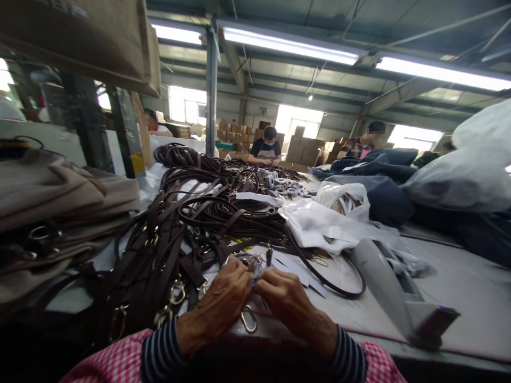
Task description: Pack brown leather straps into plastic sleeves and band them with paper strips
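My left hand [223,290] and my right hand [285,298] meet at the near edge of the table, both with closed fingers. Between them they pinch a strap's metal clasp in a bluish-grey wrap [255,268], mostly hidden by the fingers. A short dark strap end [269,255] stands up just behind my right fingers. Below the hands, an oval metal ring [248,319] shows near the table edge. Dark brown leather straps [159,255] with gold-coloured clasps lie heaped to the left and behind. One strap loop [351,290] curves out to the right.
A grey tape dispenser [389,290] stands at right, near white plastic bags [319,221]. Brown fabric [64,197] is piled at left, dark blue fabric [371,186] at back right. Bundled grey-wrapped pieces [283,183] lie farther back. A masked co-worker [265,149] sits across the table.
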`<action>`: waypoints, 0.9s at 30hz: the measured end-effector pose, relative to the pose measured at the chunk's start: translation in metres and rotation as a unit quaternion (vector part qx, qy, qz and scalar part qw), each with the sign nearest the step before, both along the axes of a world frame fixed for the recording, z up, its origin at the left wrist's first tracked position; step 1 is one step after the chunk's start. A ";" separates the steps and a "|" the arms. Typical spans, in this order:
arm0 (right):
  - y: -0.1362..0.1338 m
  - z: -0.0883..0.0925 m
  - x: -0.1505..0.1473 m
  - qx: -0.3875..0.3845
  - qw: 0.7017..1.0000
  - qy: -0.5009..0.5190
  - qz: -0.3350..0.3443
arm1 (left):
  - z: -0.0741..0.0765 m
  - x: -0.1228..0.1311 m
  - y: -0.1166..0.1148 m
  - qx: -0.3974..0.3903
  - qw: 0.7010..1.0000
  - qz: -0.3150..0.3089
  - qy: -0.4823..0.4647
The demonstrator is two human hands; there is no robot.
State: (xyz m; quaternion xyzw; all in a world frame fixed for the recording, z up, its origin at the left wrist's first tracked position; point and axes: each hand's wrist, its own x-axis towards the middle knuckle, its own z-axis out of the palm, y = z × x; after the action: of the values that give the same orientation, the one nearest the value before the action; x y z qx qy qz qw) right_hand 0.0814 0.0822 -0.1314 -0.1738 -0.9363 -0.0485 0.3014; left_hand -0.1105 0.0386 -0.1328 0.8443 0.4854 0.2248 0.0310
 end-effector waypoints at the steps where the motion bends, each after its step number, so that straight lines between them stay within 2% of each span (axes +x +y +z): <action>1: 0.002 0.002 -0.001 -0.024 1.000 -0.006 -0.006 | 0.001 -0.001 0.000 0.003 1.000 -0.006 0.000; 6: 0.014 0.005 -0.005 -0.198 0.980 0.001 -0.039 | -0.005 -0.005 0.000 -0.001 0.997 0.013 -0.080; 10: 0.021 0.009 -0.008 -0.315 0.946 0.044 -0.064 | -0.013 -0.007 -0.002 0.024 0.987 -0.003 -0.159; 14: 0.025 0.022 -0.015 -0.405 0.908 0.069 -0.082 | -0.016 -0.008 -0.002 0.036 0.984 -0.003 -0.176; 16: 0.026 0.030 -0.019 -0.405 0.910 0.040 -0.079 | -0.019 -0.007 0.000 0.044 0.984 0.004 -0.175; 20: 0.029 0.039 -0.026 -0.295 0.954 -0.027 -0.053 | -0.029 -0.010 0.005 0.037 0.985 0.030 -0.167; 23: 0.034 0.041 -0.030 -0.246 0.966 -0.075 -0.020 | -0.034 -0.015 0.007 0.028 0.978 0.065 -0.194; 25: 0.037 0.042 -0.031 -0.225 0.970 -0.088 -0.010 | -0.031 -0.020 0.008 0.010 0.976 0.072 -0.204; 27: 0.037 0.047 -0.032 -0.203 0.976 -0.081 -0.013 | -0.020 -0.024 0.009 -0.004 0.982 0.069 -0.175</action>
State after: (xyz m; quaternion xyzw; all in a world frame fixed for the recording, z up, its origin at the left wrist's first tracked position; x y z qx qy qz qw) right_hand 0.0491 0.1196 -0.0840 -0.2386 -0.9456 0.1249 0.1827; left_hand -0.1343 0.0479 -0.1528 0.7560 0.5306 0.3690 0.1036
